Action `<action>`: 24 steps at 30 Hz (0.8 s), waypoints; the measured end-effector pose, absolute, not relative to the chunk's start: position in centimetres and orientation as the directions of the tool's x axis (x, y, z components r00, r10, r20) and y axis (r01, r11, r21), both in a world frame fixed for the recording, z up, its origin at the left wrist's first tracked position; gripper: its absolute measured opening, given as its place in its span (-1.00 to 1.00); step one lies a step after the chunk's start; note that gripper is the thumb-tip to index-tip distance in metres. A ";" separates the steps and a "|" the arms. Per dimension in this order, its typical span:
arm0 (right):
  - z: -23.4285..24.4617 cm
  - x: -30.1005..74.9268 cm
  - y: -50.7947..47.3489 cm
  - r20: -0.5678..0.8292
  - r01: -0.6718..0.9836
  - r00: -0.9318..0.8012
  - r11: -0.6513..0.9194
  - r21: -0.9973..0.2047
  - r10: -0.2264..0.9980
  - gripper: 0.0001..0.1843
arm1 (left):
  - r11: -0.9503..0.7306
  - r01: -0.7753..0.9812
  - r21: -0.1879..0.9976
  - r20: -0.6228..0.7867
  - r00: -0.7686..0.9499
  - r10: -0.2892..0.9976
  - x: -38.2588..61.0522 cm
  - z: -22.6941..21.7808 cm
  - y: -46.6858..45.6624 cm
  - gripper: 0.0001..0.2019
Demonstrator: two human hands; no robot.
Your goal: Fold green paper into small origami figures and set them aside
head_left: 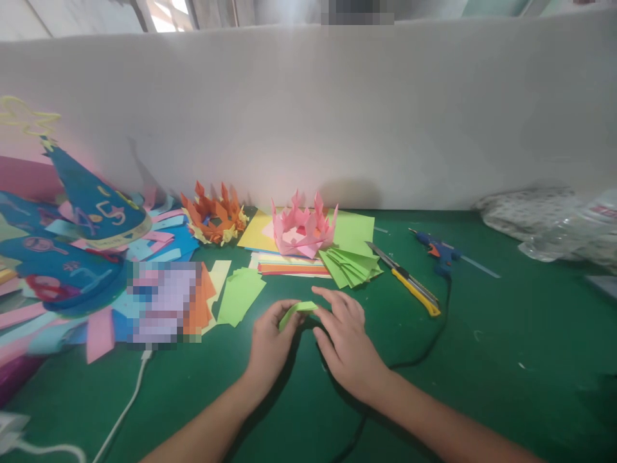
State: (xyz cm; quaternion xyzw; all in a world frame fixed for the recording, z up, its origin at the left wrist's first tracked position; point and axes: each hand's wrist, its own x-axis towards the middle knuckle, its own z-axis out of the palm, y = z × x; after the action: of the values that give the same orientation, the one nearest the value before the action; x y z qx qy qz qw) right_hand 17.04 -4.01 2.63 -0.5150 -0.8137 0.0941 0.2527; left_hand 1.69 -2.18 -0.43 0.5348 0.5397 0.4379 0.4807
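Both hands work on a small green paper piece (297, 310) on the green table (482, 360). My left hand (270, 344) is curled, pinching the left end of the folded paper. My right hand (343, 337) lies over the paper's right end with fingers stretched and pressing down on it. Just beyond the hands lie a stack of folded green papers (349, 265) and loose green sheets (240, 294). A pink paper crown (303, 229) stands behind them on coloured sheets.
An orange paper crown (214, 215) and blue party hats (91, 199) with paper scraps fill the left. A yellow utility knife (409, 283) and a blue glue gun (436, 247) with black cord lie right. Plastic bags (544, 218) sit far right; a white wall (337, 116) runs behind.
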 end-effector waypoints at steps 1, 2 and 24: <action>2.6 17.0 -4.0 0.314 0.786 -0.348 0.458 -0.415 0.883 -0.73 | 0.048 0.154 0.987 -0.054 0.033 0.998 1.7 -0.4 -2.2 -0.80; 2.6 17.0 -4.0 0.316 0.784 -0.353 0.463 -0.414 0.881 -0.73 | 0.052 0.153 0.987 -0.058 0.033 0.998 1.7 -0.5 -2.2 -0.80; 1.3 17.6 -3.3 0.463 0.614 -0.270 0.521 -0.593 0.844 -0.68 | 0.315 -0.245 0.917 -0.302 0.092 0.949 2.1 0.4 -1.8 -0.66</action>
State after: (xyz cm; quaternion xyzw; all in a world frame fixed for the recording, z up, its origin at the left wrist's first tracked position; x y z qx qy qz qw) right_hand 17.62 -3.31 1.27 -0.4659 -0.7826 0.1497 0.3848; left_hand 2.12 -1.84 0.40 0.3591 0.4905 0.4621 0.6457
